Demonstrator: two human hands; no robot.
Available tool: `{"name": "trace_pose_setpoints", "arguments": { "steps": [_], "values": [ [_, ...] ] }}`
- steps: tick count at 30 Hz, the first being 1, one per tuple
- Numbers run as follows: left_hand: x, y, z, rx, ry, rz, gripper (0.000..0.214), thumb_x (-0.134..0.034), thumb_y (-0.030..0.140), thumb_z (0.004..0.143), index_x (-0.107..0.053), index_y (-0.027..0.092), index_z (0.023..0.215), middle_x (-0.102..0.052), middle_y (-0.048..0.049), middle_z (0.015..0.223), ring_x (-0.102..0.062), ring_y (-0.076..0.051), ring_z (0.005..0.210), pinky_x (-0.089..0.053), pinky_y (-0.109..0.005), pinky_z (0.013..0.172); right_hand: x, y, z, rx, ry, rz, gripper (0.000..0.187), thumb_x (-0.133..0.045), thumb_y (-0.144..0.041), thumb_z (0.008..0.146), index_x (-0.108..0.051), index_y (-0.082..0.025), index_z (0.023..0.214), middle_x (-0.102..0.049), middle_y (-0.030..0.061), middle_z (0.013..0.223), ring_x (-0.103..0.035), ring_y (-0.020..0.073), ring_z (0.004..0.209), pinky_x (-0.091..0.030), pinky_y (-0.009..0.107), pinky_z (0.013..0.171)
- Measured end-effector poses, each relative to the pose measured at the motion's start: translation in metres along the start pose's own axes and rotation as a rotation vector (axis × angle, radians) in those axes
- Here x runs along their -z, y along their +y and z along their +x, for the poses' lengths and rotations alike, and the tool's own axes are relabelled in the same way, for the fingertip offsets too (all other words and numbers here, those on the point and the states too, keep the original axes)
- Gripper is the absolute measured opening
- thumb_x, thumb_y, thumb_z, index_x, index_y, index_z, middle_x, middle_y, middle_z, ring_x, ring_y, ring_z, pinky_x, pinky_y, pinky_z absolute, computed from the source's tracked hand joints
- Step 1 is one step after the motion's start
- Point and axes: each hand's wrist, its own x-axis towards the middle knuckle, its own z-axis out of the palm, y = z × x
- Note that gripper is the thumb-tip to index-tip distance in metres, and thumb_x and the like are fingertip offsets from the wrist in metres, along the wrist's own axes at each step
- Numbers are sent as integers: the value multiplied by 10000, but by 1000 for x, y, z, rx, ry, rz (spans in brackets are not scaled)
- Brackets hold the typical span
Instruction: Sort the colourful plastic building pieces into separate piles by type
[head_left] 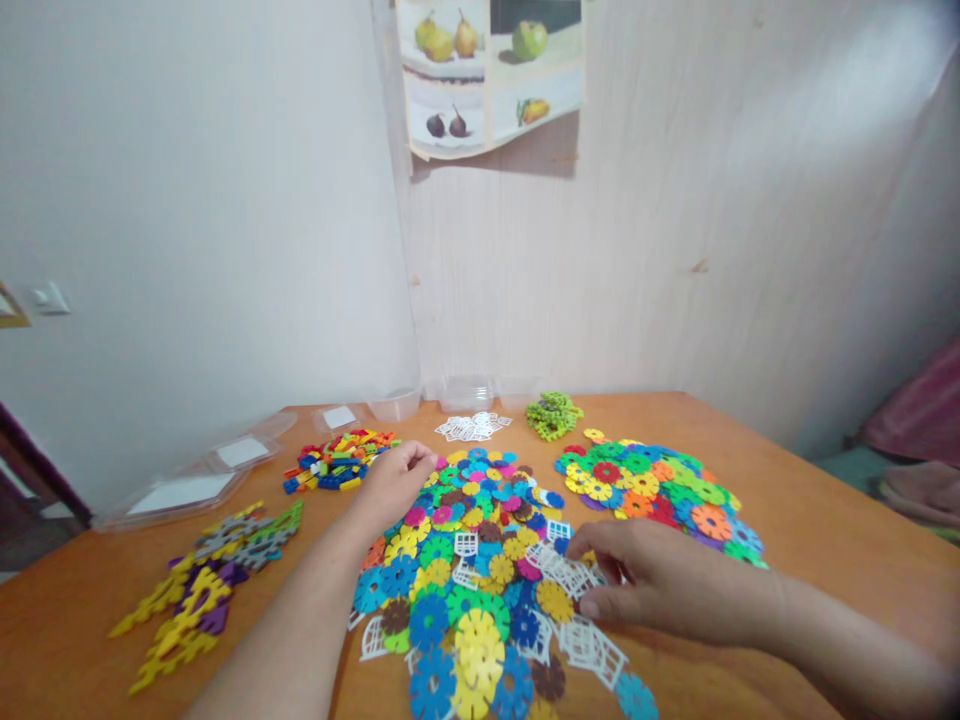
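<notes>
A large mixed pile of colourful notched plastic discs (480, 650) covers the middle of the table, with white lattice window pieces (592, 650) scattered among them. At the pile's far left edge is my left hand (397, 482), its fingers curled and pressed together. Whatever it may hold is hidden. My right hand (637, 572) reaches into the pile's right side, thumb and bent fingers apart. White lattice pieces (559, 568) lie right at its fingertips, and a dark yellow disc (555, 601) is beside the thumb.
Small coloured bricks (341, 465) are heaped at left, with interlocking toothed pieces (199, 595) nearer. More discs (641, 490) lie at right. White window pieces (474, 427) and green pieces (553, 415) sit at the back. Clear plastic tubs (466, 392) and lids (187, 492) line the edges.
</notes>
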Motion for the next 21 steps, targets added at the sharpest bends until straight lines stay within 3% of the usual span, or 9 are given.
{"name": "trace_pose_setpoints", "arguments": {
  "steps": [6,9,16,21],
  "values": [
    [-3,0,-1,-72,-24,54,290,-588,468,797,-640,196,708,-623,9,666,-547,-164,642,-360,-235,569,-13,0,-28,42,-54,-9,695,-826,-472,608,-607,-338,1254,-686,28,1080,-620,229,894,-421,263,712],
    [-3,4,-2,-65,-31,38,296,-604,476,788,-636,198,693,-615,13,648,-538,-163,632,-353,-231,563,-17,-1,-30,30,-26,-15,636,-797,-407,649,-604,-345,1252,-682,21,1099,-620,225,912,-417,263,734],
    [-3,12,-5,-55,-46,7,281,-619,470,769,-641,204,679,-626,9,638,-545,-172,630,-356,-236,566,-25,0,-10,-19,80,-54,383,-649,-304,765,-654,-303,1148,-664,-5,832,-559,140,667,-332,219,561],
    [-4,13,-5,-51,-23,-32,267,-636,463,748,-641,210,664,-634,9,627,-556,-178,628,-361,-238,557,-23,-2,3,-2,93,-65,306,-593,-337,825,-659,-291,1121,-662,-3,797,-557,144,662,-304,226,533]
  ]
}}
